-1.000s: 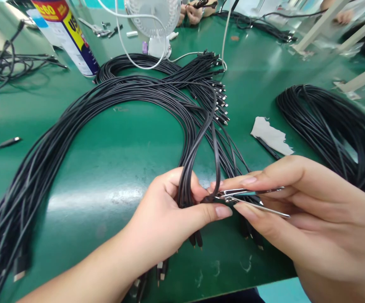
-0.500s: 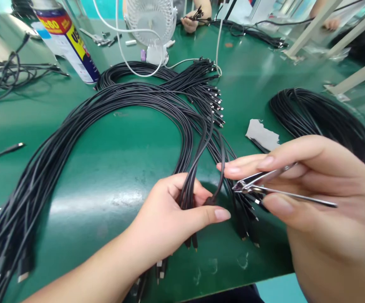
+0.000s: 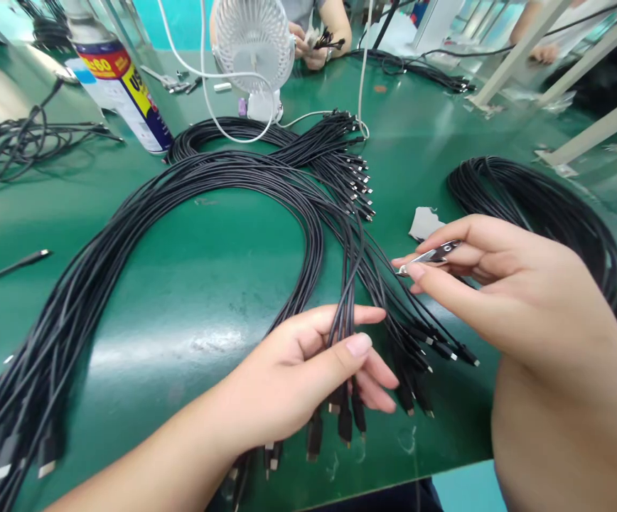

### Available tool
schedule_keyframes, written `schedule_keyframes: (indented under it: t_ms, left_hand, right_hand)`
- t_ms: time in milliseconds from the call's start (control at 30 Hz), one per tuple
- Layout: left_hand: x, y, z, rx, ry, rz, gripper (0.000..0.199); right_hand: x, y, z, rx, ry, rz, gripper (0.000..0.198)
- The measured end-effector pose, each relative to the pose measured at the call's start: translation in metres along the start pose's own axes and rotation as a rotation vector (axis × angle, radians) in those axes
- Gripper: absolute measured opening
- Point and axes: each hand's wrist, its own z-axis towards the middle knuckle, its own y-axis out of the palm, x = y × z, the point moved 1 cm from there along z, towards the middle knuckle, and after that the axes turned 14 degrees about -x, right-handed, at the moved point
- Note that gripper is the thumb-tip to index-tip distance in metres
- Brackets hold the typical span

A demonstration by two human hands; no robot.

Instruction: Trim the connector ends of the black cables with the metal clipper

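Note:
Several black USB cables (image 3: pixel 347 277) pass through my left hand (image 3: pixel 298 377), lying between the thumb and the loosely curled fingers. Their plugs (image 3: pixel 345 425) hang below that hand, near the table's front edge. My right hand (image 3: pixel 527 291) grips a shiny nail clipper (image 3: pixel 441 252) between thumb and fingers, to the right of the held cables and apart from them. Part of the clipper is hidden by the fingers. A large looped bundle of black cables (image 3: pixel 180 181) spreads behind and left of my hands, with loose plug ends fanning out beneath the clipper.
A white fan (image 3: pixel 255 43) and a spray can (image 3: pixel 127 99) stand at the back. Another cable coil (image 3: pixel 532 192) lies right, near a torn paper scrap (image 3: pixel 424 223). One cable (image 3: pixel 10 270) lies left. Across the table (image 3: pixel 223 263), another person's hands hold short cables.
My right hand has drawn back and up; the nail clipper's lever, spread before, now lies folded. My left fingers have loosened, and the single cable held apart has dropped away.

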Motion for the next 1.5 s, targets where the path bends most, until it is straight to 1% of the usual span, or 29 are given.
schedule_keyframes:
  t_ms: [67, 133, 200, 267, 333, 467, 567, 633, 700, 800, 867, 967, 1067, 1133, 1233, 1367, 1500]
  left_hand:
    - [-0.003, -0.001, -0.001, -0.104, -0.002, -0.131, 0.042]
    - [-0.005, -0.004, 0.0, -0.15, -0.032, -0.189, 0.05]
    - [-0.005, -0.007, 0.001, -0.119, -0.061, -0.189, 0.048]
    - [-0.004, -0.009, 0.002, -0.062, -0.067, -0.184, 0.04]
    - [-0.002, -0.01, 0.003, -0.029, -0.06, -0.228, 0.035]
    - [-0.001, -0.011, 0.004, -0.019, -0.061, -0.363, 0.034]
    - [-0.001, -0.014, 0.003, 0.016, -0.106, -0.365, 0.039]
    - [-0.002, -0.016, 0.004, 0.038, -0.138, -0.339, 0.044]
    - [-0.003, -0.017, 0.005, 0.056, -0.148, -0.314, 0.047]
    - [-0.004, -0.014, 0.007, 0.095, -0.143, -0.279, 0.045]
    - [-0.004, -0.011, 0.007, 0.15, -0.135, -0.223, 0.042]
    - [-0.003, -0.008, 0.007, 0.211, -0.114, -0.135, 0.041]
    - [-0.004, -0.007, 0.006, 0.164, -0.104, -0.161, 0.038]
    - [-0.005, -0.007, 0.007, 0.137, -0.115, -0.21, 0.04]
    - [-0.006, -0.008, 0.007, 0.131, -0.121, -0.269, 0.041]
    - [-0.007, -0.008, 0.008, 0.14, -0.121, -0.286, 0.04]
    - [-0.009, -0.008, 0.008, 0.111, -0.136, -0.266, 0.037]
  right_hand:
    - [0.001, 0.002, 0.001, 0.01, 0.008, 0.025, 0.015]
    - [0.0, 0.004, 0.0, 0.019, -0.013, 0.114, 0.015]
    - [-0.004, 0.006, -0.001, 0.042, -0.052, 0.189, 0.015]
    - [-0.006, 0.007, -0.002, 0.06, -0.085, 0.246, 0.013]
    - [-0.005, 0.008, -0.002, 0.049, -0.104, 0.338, 0.013]
    - [-0.001, 0.013, 0.0, -0.058, -0.107, 0.588, 0.015]
    - [-0.002, 0.017, 0.0, -0.167, -0.141, 0.689, 0.017]
    - [-0.004, 0.019, 0.0, -0.214, -0.151, 0.676, 0.016]
    - [-0.007, 0.02, -0.001, -0.26, -0.132, 0.621, 0.015]
    - [-0.007, 0.021, -0.002, -0.347, -0.111, 0.579, 0.013]
    - [-0.007, 0.023, -0.001, -0.386, -0.103, 0.571, 0.012]
    - [-0.007, 0.024, 0.001, -0.381, -0.088, 0.508, 0.011]
    - [-0.01, 0.025, 0.004, -0.346, -0.077, 0.462, 0.009]
    - [-0.011, 0.024, 0.005, -0.318, -0.08, 0.454, 0.008]
    - [-0.009, 0.023, 0.006, -0.28, -0.109, 0.458, 0.008]
    - [-0.005, 0.025, 0.004, -0.297, -0.105, 0.421, 0.011]
    - [-0.003, 0.029, 0.003, -0.327, -0.115, 0.419, 0.015]
